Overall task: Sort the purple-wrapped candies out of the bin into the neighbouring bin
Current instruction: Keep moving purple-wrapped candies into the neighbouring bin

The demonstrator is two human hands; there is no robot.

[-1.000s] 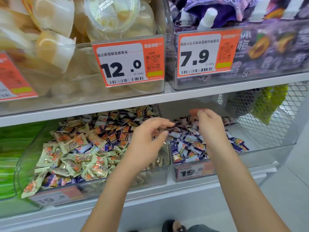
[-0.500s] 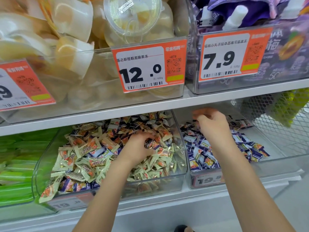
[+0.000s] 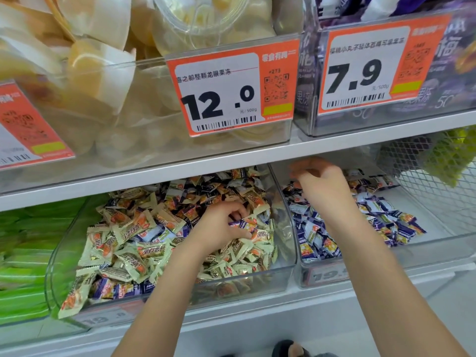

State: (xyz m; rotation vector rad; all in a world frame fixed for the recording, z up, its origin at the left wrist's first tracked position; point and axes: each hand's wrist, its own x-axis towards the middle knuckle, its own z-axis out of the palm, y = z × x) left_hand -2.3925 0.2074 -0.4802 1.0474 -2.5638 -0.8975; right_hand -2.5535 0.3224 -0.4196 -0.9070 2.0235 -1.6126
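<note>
A clear bin (image 3: pixel 284 274) on the lower shelf holds a heap of cream-wrapped candies (image 3: pixel 134 253) mixed with purple-wrapped ones. My left hand (image 3: pixel 221 225) rests on that heap, fingers curled around a purple-wrapped candy (image 3: pixel 243 224). The neighbouring clear bin (image 3: pixel 438 256) to the right holds a pile of purple-wrapped candies (image 3: pixel 316 235). My right hand (image 3: pixel 322 181) hovers over the back of that pile, fingers bent downward; whether it holds anything is hidden under the shelf edge.
The upper shelf (image 3: pixel 231 161) overhangs both bins closely, carrying bins of jelly cups with orange price tags (image 3: pixel 231 88). Green packets (image 3: pixel 23 253) fill the bin at far left. A wire mesh basket (image 3: pixel 438 176) stands at the right.
My left hand has gone from the divider down into the mixed bin and closed on a purple candy. My right hand stayed over the right bin. The camera moved closer.
</note>
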